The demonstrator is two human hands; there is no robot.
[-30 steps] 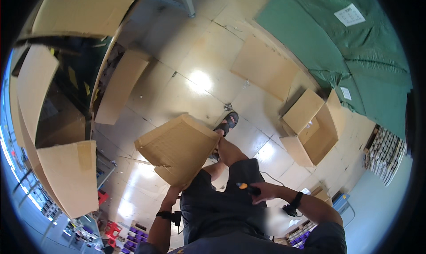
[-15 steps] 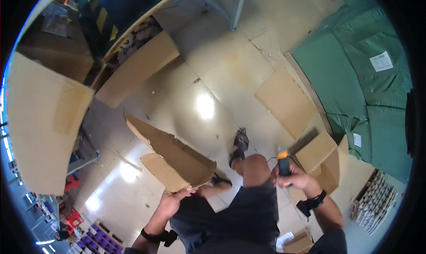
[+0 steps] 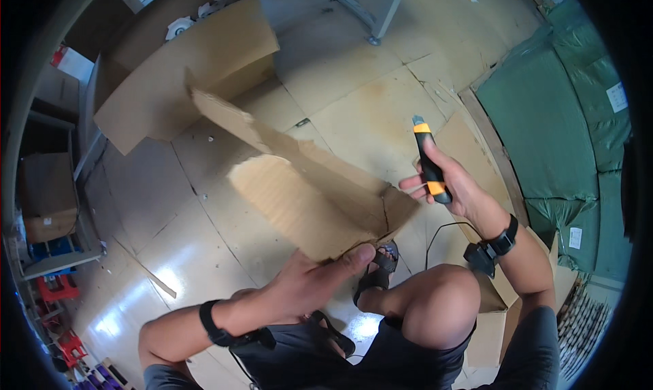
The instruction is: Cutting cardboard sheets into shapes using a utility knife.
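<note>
My left hand grips the near edge of a folded brown cardboard piece, thumb on top, holding it up in front of me so that it slants away to the upper left. My right hand holds a black and orange utility knife upright, just to the right of the cardboard's folded corner and apart from it. Both wrists wear black bands. My raised right knee sits below the knife hand.
A large flat cardboard sheet leans at the upper left beside shelving. Green tarpaulin-covered goods fill the right side. Flattened cardboard lies on the glossy floor. An open cardboard box stands behind my right leg. A metal post foot stands at the top.
The cardboard has swung up and turned, its long flap now reaching to the upper left. My right hand has risen with the knife from lap level to beside the cardboard's corner.
</note>
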